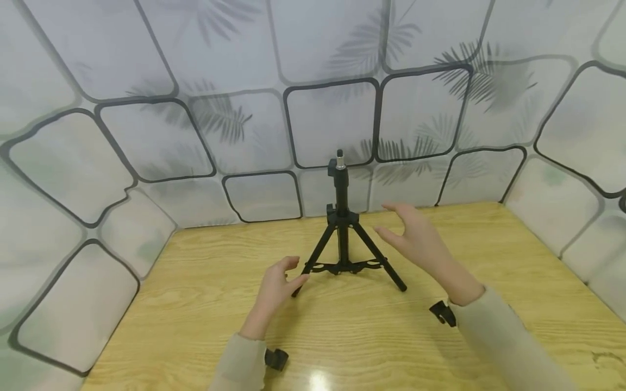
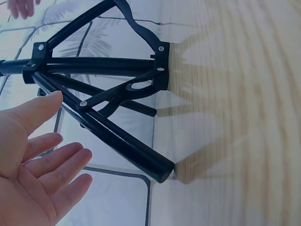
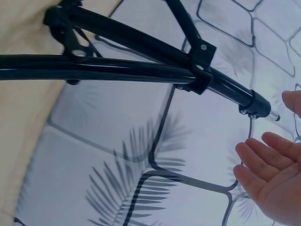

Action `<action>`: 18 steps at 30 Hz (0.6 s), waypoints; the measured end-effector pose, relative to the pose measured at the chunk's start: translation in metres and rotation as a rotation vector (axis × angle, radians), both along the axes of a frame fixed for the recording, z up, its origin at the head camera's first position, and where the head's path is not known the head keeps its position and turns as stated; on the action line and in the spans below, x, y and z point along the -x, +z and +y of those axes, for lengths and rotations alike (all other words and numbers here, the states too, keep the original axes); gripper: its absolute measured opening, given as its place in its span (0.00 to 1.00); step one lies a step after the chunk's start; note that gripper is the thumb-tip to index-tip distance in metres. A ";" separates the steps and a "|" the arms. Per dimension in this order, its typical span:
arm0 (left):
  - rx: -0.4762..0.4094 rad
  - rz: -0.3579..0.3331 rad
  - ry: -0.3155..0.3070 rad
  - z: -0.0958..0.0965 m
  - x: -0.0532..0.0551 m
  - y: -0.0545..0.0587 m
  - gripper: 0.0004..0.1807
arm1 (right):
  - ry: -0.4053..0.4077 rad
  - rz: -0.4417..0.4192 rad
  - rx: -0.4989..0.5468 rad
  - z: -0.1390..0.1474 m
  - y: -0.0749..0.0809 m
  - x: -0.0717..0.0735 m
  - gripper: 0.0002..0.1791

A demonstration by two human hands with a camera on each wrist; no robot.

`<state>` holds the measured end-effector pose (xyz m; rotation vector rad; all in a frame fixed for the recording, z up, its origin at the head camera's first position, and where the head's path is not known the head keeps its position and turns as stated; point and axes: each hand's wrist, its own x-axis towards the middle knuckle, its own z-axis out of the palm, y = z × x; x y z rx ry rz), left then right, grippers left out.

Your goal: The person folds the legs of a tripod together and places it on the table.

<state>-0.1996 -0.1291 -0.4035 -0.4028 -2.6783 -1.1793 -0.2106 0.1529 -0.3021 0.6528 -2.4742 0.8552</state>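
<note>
A black tripod stand [image 1: 343, 217] stands upright on the wooden table, its legs spread and a silver stud at its top. My left hand [image 1: 274, 290] is beside its left leg, thumb and fingers apart with nothing in them. In the left wrist view that hand [image 2: 42, 165] lies close to the leg [image 2: 122, 136]; whether the thumb touches it I cannot tell. To the right of the stand hovers my right hand [image 1: 418, 239], its fingers spread and holding nothing. The right wrist view has this hand [image 3: 273, 174] near the stud end of the tripod [image 3: 225, 87].
The wood-grain table [image 1: 210, 315] reaches back to a patterned fabric wall [image 1: 332, 125], with more fabric at both sides. A black clip-like piece [image 1: 276, 359] shows by the left sleeve, another black piece [image 1: 442, 313] by the right sleeve.
</note>
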 end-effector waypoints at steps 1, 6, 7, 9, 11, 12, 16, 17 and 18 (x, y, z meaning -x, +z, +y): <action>-0.017 -0.008 -0.001 0.000 0.001 0.000 0.25 | 0.006 0.011 0.010 -0.001 0.004 0.002 0.26; -0.079 -0.026 -0.013 0.002 0.002 0.000 0.24 | 0.041 0.029 0.071 -0.009 0.020 0.012 0.26; -0.086 -0.029 -0.013 0.002 0.002 0.000 0.24 | 0.042 0.024 0.076 -0.010 0.023 0.014 0.26; -0.075 -0.020 -0.016 0.002 0.004 -0.001 0.23 | 0.051 0.001 0.096 -0.013 0.029 0.019 0.26; -0.063 -0.018 -0.019 0.001 0.005 -0.003 0.23 | 0.055 -0.015 0.110 -0.016 0.033 0.024 0.26; -0.058 -0.017 -0.022 0.001 0.006 -0.004 0.22 | 0.056 -0.024 0.119 -0.017 0.036 0.026 0.26; -0.070 -0.069 -0.023 0.001 0.008 -0.007 0.20 | 0.059 -0.046 0.163 -0.023 0.041 0.036 0.26; -0.068 -0.079 -0.024 0.001 0.008 -0.007 0.19 | 0.057 -0.058 0.172 -0.024 0.042 0.039 0.26; -0.063 -0.085 -0.025 0.001 0.008 -0.008 0.18 | 0.059 -0.066 0.183 -0.026 0.044 0.041 0.27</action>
